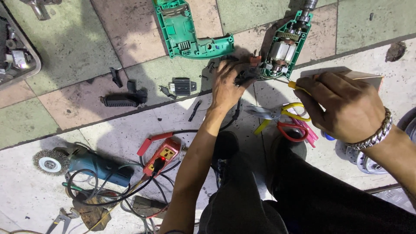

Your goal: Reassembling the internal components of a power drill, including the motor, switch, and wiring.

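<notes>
I see my left hand (226, 84) pressing down on the black handle end of the opened green drill half (281, 50), fingers curled around the dark parts there. The drill lies on the tiled floor (69, 47), its motor exposed. My right hand (346, 106) pinches a yellow-handled screwdriver (298, 87), tip toward the drill. The other green shell half (186, 30) lies apart, to the left. Scissors (284, 119) rest near my right hand.
</notes>
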